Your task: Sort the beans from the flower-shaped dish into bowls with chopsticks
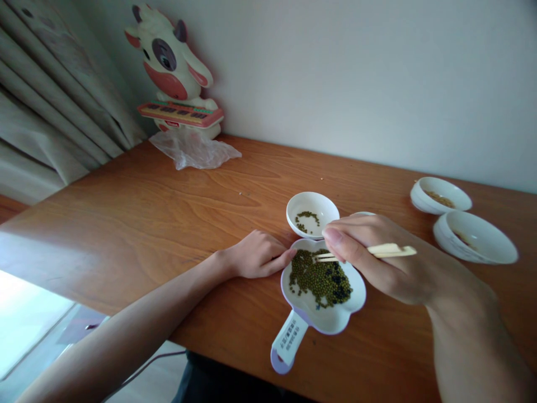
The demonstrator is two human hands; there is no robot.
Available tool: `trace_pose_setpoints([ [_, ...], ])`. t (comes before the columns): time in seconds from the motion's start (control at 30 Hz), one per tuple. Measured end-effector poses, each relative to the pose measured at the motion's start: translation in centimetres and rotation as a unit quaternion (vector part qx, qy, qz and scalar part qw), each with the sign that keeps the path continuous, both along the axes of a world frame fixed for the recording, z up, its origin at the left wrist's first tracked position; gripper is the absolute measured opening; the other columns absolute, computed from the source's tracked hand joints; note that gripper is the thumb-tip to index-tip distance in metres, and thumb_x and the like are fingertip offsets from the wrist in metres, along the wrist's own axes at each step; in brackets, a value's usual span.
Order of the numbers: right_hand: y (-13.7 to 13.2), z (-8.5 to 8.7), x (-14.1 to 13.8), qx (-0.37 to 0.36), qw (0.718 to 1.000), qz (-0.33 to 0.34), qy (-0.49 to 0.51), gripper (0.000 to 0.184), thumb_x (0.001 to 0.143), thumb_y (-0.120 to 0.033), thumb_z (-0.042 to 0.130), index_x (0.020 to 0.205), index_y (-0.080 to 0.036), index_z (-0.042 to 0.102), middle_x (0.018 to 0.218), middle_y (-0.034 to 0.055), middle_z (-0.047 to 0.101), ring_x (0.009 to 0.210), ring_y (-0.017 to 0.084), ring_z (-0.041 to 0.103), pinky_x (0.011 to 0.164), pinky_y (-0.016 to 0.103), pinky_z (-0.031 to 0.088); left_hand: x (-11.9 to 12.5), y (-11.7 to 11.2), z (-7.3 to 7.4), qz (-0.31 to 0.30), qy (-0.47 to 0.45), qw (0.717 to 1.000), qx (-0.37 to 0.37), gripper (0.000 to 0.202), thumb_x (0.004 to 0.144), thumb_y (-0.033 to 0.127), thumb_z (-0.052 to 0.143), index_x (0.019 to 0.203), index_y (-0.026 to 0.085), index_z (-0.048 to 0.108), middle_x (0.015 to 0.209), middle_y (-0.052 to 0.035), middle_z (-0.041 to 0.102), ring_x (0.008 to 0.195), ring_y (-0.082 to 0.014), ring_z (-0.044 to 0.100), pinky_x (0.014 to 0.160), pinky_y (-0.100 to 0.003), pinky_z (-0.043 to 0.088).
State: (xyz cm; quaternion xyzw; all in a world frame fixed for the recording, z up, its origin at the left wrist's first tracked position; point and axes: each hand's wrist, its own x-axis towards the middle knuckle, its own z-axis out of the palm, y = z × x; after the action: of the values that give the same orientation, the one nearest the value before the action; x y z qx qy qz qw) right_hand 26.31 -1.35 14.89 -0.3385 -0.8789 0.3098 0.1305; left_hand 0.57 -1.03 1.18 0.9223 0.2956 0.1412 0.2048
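Note:
My right hand (377, 254) is closed around a pair of light wooden chopsticks (392, 251), their tips down among green mung beans (308, 275). The beans lie in a white, flower-shaped dish (331, 323) with a purple rim and a labelled handle. Dark beans (338, 280) are clustered on the right side of the same dish. My left hand (260, 254) rests on the table, its thumb on the dish's left rim and its other fingers curled, partly hidden. Just behind the dish stands a white bowl (327, 210) holding some green beans.
Another white bowl (363, 213) is mostly hidden behind my right hand. Two white bowls, a rear one (419, 198) and a front one (486, 246), stand at the right with contents inside. A cow-shaped toy keyboard (180, 112) and a clear plastic bag (197, 151) sit back left.

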Motion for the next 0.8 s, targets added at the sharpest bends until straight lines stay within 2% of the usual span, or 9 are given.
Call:
trace_pose_setpoints([
  [0.4, 0.1, -0.2, -0.2, 0.001, 1.0, 0.022, -0.001, 0.039, 0.107, -0.036, 0.045, 0.071, -0.02, 0.052, 0.067, -0.0023, 0.058, 0.062, 0.013, 0.045, 0.065, 0.032, 0.031, 0.1, 0.1, -0.1, -0.003, 0.007, 1.0, 0.004, 0.052, 0.113, 0.035, 0.03, 0.072, 0.017, 0.057, 0.073, -0.0038, 0.069, 0.064, -0.013, 0.06, 0.064, -0.027, 0.04],
  [0.63, 0.3, -1.0, 0.1, 0.013, 1.0, -0.011, -0.006, 0.043, 0.108, -0.04, 0.041, 0.07, -0.02, 0.044, 0.063, -0.0022, 0.054, 0.06, 0.012, 0.045, 0.062, 0.032, 0.031, 0.0, 0.0, -0.2, -0.001, 0.014, 1.0, 0.001, 0.051, 0.113, 0.036, 0.03, 0.073, 0.018, 0.056, 0.074, -0.0028, 0.069, 0.066, -0.0132, 0.061, 0.065, -0.027, 0.041],
  [0.8, 0.3, -0.4, 1.1, 0.026, 0.999, -0.031, 0.024, 0.049, 0.109, -0.045, 0.035, 0.069, -0.02, 0.048, 0.062, -0.0011, 0.053, 0.059, 0.012, 0.046, 0.06, 0.033, 0.031, 0.0, 0.0, -0.1, 0.005, 0.017, 1.0, 0.001, 0.051, 0.113, 0.036, 0.03, 0.073, 0.018, 0.056, 0.073, -0.0028, 0.069, 0.065, -0.0129, 0.06, 0.064, -0.028, 0.039],
])
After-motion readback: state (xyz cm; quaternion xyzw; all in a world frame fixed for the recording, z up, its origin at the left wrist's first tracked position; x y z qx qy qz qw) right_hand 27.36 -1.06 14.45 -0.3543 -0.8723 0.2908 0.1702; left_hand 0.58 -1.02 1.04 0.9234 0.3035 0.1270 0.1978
